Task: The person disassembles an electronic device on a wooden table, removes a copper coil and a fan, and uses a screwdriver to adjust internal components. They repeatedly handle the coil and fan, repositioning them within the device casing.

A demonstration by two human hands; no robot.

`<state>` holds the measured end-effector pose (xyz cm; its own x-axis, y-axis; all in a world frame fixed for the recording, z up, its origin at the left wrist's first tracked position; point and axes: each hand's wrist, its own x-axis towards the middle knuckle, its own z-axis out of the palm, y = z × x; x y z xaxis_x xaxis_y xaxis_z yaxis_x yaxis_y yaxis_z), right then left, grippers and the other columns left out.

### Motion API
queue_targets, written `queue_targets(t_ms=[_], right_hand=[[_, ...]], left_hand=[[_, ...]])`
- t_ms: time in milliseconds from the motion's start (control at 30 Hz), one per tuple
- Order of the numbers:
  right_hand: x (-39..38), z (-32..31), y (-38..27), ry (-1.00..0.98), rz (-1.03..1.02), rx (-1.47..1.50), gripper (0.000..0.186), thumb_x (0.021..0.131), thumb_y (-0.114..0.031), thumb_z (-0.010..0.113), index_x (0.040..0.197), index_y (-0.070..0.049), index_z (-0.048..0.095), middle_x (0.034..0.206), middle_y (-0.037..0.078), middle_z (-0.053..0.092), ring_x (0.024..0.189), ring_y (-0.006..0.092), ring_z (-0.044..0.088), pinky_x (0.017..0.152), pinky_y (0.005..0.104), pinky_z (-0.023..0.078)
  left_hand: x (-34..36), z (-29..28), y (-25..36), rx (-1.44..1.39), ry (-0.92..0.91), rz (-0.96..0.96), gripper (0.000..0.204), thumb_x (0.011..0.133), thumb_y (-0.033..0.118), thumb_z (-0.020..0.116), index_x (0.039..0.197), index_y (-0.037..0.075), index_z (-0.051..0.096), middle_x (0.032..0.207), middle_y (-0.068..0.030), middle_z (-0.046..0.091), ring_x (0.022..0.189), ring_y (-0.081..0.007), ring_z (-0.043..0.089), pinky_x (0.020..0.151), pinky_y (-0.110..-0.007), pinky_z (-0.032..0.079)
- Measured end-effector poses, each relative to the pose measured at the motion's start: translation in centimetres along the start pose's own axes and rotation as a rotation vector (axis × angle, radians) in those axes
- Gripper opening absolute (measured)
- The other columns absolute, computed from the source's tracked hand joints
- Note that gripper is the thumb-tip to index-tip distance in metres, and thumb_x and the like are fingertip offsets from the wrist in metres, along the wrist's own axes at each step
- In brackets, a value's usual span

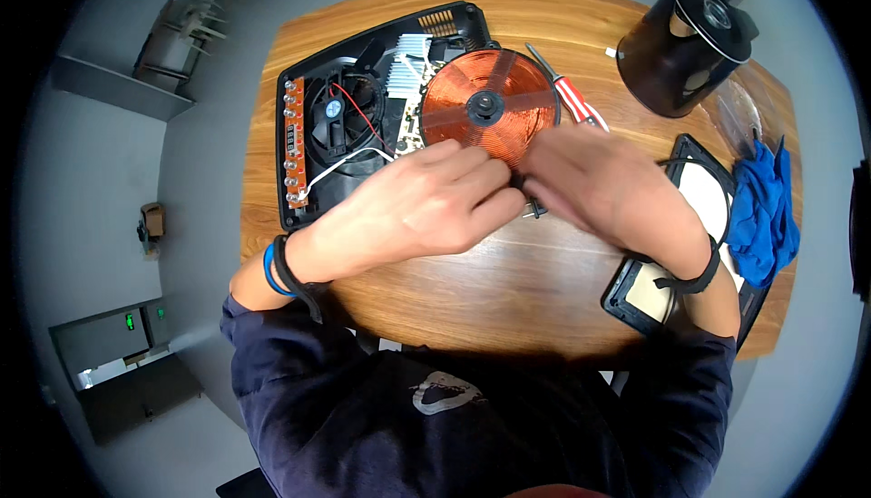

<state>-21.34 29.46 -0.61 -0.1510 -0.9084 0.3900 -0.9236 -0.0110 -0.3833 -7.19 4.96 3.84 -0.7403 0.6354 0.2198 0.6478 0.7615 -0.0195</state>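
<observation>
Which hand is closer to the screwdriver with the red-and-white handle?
Right. The right hand is just below the handle end of the screwdriver; the left hand is farther off leftward, at the copper coil's lower edge.

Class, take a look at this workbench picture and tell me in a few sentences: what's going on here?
A person has both hands at the near edge of a copper coil, left hand and right hand close together; what the fingertips touch is hidden. The coil sits at the right of an open black housing, whose fan is exposed. A red-handled tool lies beside the coil, and a blue cloth is farther right.
</observation>
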Motion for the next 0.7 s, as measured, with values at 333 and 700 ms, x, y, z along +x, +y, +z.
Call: queue_targets(t_ms=[333,700], right_hand=[[0.0,1.1,1.1,-0.061,-0.137,0.042,0.016,0.101,-0.014,0.075,0.112,-0.005,0.068,0.103,0.01,0.071,0.098,0.0333,0.078,0.083,0.0455,0.064],[-0.7,-3.1,2.5,-0.185,0.052,0.023,0.014,0.101,-0.015,0.078,0.101,-0.002,0.072,0.093,0.017,0.071,0.091,0.0412,0.075,0.084,0.0512,0.063]], left_hand=[[0.9,1.1,-0.1,-0.019,0.017,-0.015,0.019,0.086,0.009,0.079,0.103,0.006,0.07,0.095,-0.0073,0.063,0.087,-0.026,0.069,0.076,-0.039,0.059],[-3.7,0.4,-3.3,-0.104,0.004,-0.323,0.026,0.105,0.026,0.087,0.112,0.004,0.074,0.118,-0.0115,0.075,0.106,-0.0353,0.076,0.09,-0.046,0.065]])
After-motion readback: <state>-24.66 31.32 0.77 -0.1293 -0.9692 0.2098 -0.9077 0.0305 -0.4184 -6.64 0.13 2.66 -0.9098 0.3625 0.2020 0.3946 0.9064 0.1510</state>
